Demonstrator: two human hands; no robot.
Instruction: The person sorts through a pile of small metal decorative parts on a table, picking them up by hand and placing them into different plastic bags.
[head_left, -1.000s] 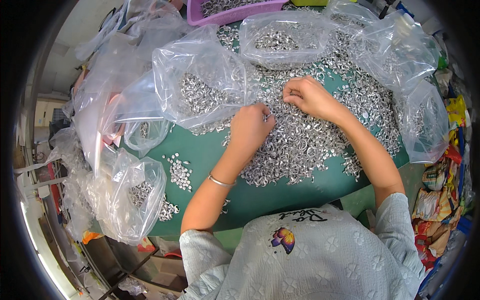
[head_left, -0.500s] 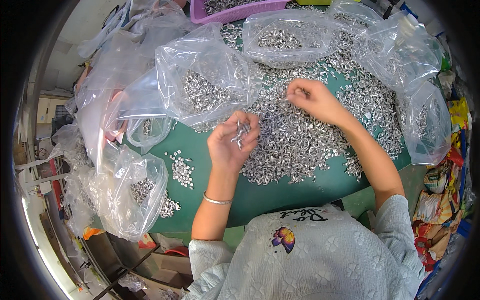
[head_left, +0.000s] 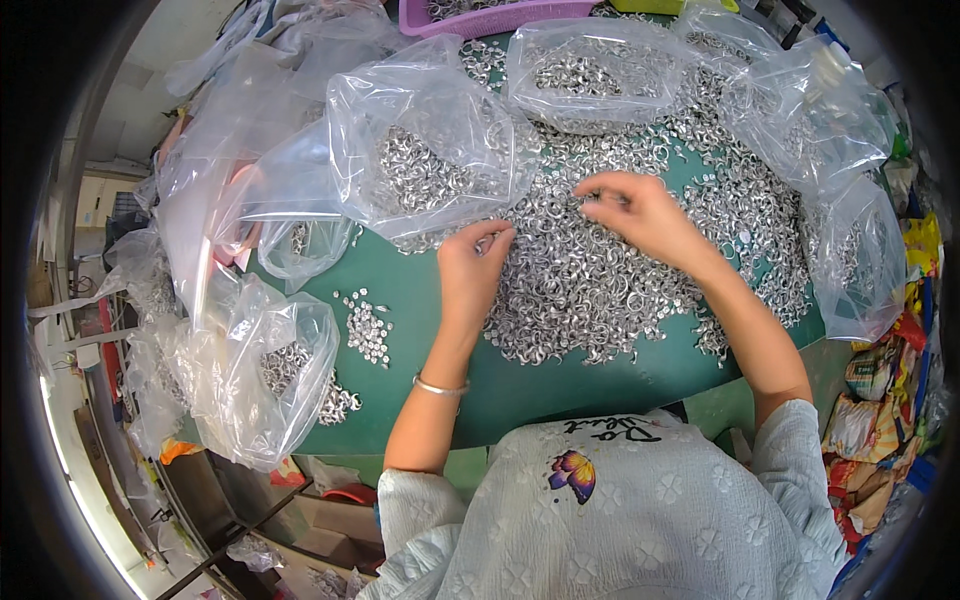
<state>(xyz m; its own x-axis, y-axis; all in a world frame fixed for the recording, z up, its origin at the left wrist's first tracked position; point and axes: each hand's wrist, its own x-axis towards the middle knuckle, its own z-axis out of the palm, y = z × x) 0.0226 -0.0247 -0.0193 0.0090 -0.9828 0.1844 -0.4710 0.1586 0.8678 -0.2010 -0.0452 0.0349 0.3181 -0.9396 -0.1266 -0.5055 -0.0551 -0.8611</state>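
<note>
A broad heap of small silver hook-shaped metal pieces [head_left: 580,290] covers the middle of the green table. At its left edge my left hand [head_left: 470,272] is closed with the palm turned away. Bits of curved metal show between its thumb and fingers. Over the upper part of the heap, my right hand [head_left: 645,215] has its fingers bent toward the thumb in a loose pinch. What sits at those fingertips is too small to make out. Just beyond my left hand lies a clear plastic bag [head_left: 350,150] partly filled with the same metal pieces.
More clear bags of metal pieces stand at the back [head_left: 595,75] and right [head_left: 850,265]. A crumpled bag [head_left: 250,400] lies at the left, near a small group of silver bits [head_left: 368,332]. A purple basket [head_left: 500,18] stands at the far edge of the green tabletop [head_left: 410,385].
My left hand has turned over and its fingers have closed, so the metal pieces that showed in it are mostly hidden. My right hand stays over the heap. The view has shifted slightly.
</note>
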